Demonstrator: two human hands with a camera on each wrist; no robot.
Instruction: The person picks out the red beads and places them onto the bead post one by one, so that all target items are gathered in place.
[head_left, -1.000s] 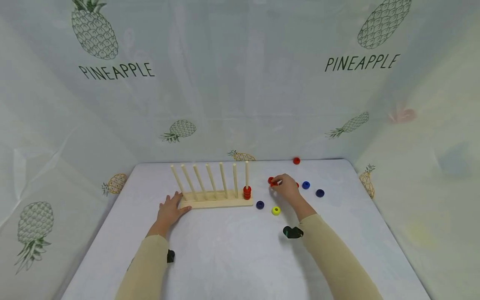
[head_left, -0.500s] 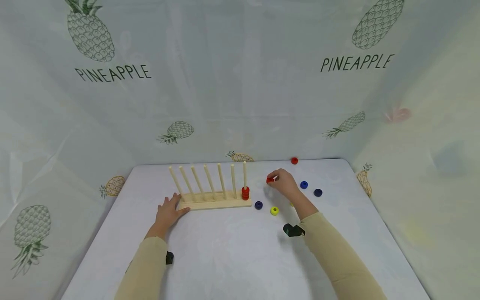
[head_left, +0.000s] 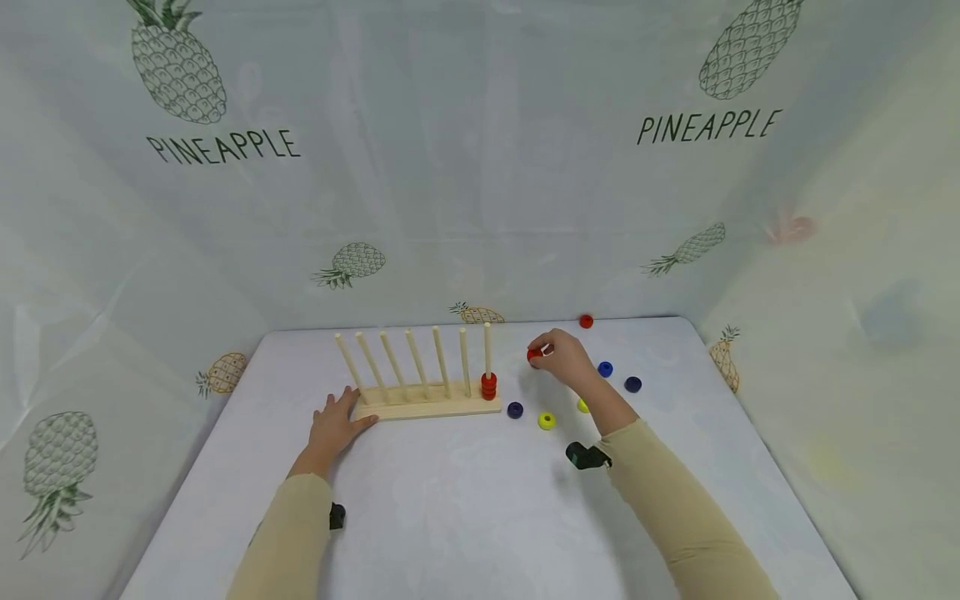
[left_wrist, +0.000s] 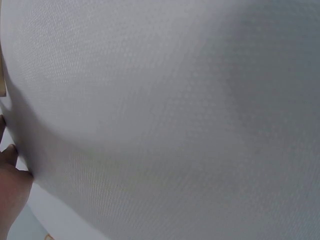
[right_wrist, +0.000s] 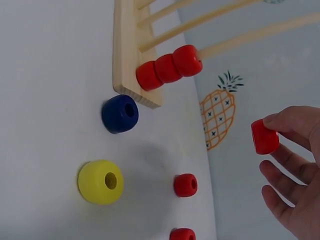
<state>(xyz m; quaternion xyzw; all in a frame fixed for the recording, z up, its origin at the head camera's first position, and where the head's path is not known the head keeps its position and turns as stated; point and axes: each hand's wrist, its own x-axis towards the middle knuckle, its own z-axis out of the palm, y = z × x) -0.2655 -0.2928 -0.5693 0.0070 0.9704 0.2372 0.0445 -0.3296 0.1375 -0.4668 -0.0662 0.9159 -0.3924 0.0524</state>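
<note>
My right hand [head_left: 566,365] pinches a red bead [right_wrist: 265,136] between thumb and fingers, raised off the table to the right of a wooden peg stand [head_left: 427,408]. Three red beads [right_wrist: 168,68] are stacked on the stand's rightmost peg; its other pegs are bare. My left hand [head_left: 332,429] lies at the stand's left end, fingers spread, with the thumb along the front edge and a fingertip at the end of the base. In the left wrist view only part of that hand shows at the edge.
Loose beads lie right of the stand: a dark blue one [head_left: 515,410], a yellow one [head_left: 547,421], a partly hidden yellow one [head_left: 582,406], a blue one [head_left: 605,368], another dark blue one [head_left: 633,384], and a red one [head_left: 587,321] at the back edge.
My right hand has lifted the red bead and carried it slightly left and up, uncovering a yellow bead beside the wrist. My left hand stays at the stand's end. The head view has shifted slightly.
</note>
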